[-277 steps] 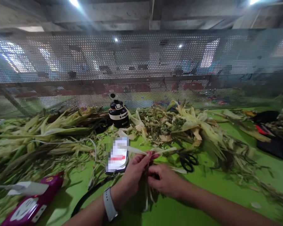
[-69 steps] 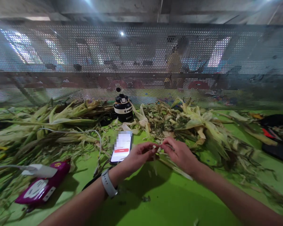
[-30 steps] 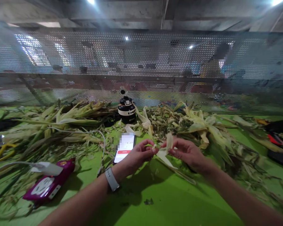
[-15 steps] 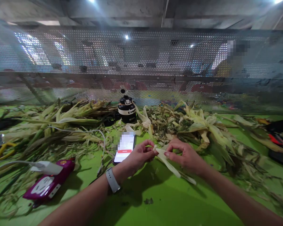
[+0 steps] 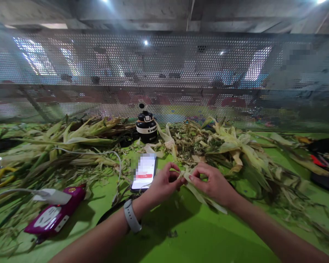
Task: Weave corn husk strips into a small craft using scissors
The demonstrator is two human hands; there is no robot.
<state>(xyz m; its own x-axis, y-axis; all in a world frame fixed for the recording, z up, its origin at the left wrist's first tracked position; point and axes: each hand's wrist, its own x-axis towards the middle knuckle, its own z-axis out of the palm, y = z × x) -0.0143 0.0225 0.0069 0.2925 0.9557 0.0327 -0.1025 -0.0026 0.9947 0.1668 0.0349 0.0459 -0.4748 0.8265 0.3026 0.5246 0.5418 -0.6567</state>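
Left hand [image 5: 166, 183]: thumb and fingertips pinched together on a gathered end of pale corn-husk strips [image 5: 195, 192], a light grey watch strap [image 5: 131, 216] round the wrist. Right hand [image 5: 213, 183]: thumb and forefinger pinched on the same strips, just beside the left fingertips; the loose ends trail below it, slanting towards my right. Both hands sit above a bright green tabletop [image 5: 222, 239], about the middle of it. Drinking bottle [image 5: 146, 133], black with a white lettered band: upright behind the hands, a round pale-rimmed flap raised over its cap; whatever it holds, I cannot see from here. Smartphone [image 5: 144, 175]: lying face up, screen lit, near the left hand. Purple power strip [image 5: 55, 215]: at the left, one white charger [image 5: 53, 196] seated in it; a white cable [image 5: 120, 170] loops over the table closer to the phone. Whole husks [image 5: 79, 138], heaped at the back left, beside the bottle. Shredded husk [image 5: 199, 140], dry and curled, piled to the bottle's right, with longer yellow-green husk leaves [image 5: 239, 146] against it. Yellow handle [image 5: 6, 177], at the far left edge, partly cut off. Perforated metal screen [image 5: 164, 60]: standing behind everything, lights showing through its holes.
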